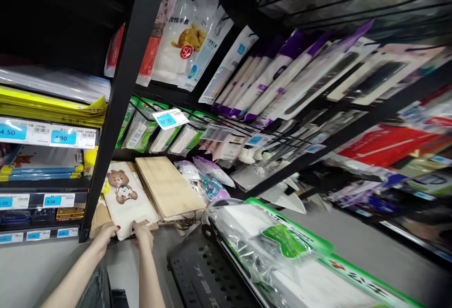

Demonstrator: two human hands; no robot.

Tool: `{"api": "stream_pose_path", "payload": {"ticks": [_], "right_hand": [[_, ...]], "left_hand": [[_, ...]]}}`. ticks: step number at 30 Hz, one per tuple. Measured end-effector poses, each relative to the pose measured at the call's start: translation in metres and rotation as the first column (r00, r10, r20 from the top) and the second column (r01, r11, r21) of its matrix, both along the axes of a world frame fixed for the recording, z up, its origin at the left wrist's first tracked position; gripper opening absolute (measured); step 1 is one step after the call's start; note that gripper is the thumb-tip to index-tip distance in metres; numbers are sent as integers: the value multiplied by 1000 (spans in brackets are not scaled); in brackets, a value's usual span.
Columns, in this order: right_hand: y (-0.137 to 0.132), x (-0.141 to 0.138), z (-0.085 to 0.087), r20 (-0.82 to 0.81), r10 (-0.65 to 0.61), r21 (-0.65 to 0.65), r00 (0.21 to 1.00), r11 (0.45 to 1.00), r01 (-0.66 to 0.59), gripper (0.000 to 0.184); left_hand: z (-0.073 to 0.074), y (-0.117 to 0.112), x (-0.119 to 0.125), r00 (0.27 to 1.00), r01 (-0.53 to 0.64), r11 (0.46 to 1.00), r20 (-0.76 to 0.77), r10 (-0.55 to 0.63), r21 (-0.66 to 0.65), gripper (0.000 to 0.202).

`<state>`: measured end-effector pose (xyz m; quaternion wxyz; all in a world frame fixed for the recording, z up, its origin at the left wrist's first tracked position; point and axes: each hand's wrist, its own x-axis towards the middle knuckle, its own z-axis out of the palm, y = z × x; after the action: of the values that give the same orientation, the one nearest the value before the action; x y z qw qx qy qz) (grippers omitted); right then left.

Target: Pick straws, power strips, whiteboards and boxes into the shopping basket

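Note:
A flat white piece with a brown cartoon bear on it (129, 199) lies tilted on the bottom shelf. Whether it is a paper bag or a board, I cannot tell. My left hand (104, 236) grips its near left corner, with a red-nailed thumb on top. At its near right corner my right hand (143, 235) is closed round the edge; most of its fingers are hidden underneath. Beneath it are brown card-like flat pieces (100, 218). Just right of it rests a plain pale wood-coloured slab (169, 188).
A black basket (206, 270) stands close to my right, with large green-and-white plastic packs (310, 261) on top. A black shelf post (122, 96) rises at left. Packs of disposable gloves (185, 39) hang above, and thin hooks with price tags (171, 118) jut out.

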<state>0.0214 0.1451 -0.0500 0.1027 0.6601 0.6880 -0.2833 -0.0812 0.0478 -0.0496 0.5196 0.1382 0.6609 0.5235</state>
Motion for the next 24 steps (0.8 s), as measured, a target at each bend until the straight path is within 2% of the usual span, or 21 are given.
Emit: {"api": "stream_pose_path", "payload": {"ticks": [3,6,13,16,18,21,24], "right_hand": [[4,-2,2,15,-161,-105,987,981,161,43],[4,-1,3,-2,-253,-137,967,958,251,42],[8,4,-1,-69,-319,-119,945,943,309,44],[7,2,1,-33,-308,-34,951,951,307,46],[9,0,5,13,-272,111,962,957,269,47],[20,-1,8,47,-108,324,993,942,87,48],[40,0,6,102,32,342,994,938,-65,57]], "left_hand": [[10,3,10,992,-38,998,120,32,46,11],[13,4,14,976,-69,994,213,50,84,13],[0,2,11,944,-173,980,301,137,95,32],[-4,3,9,943,-182,972,307,129,149,35],[-5,5,9,944,-182,966,309,119,183,38],[-6,5,11,945,-198,951,304,121,237,40],[-6,2,20,946,-234,930,288,150,284,41]]}}
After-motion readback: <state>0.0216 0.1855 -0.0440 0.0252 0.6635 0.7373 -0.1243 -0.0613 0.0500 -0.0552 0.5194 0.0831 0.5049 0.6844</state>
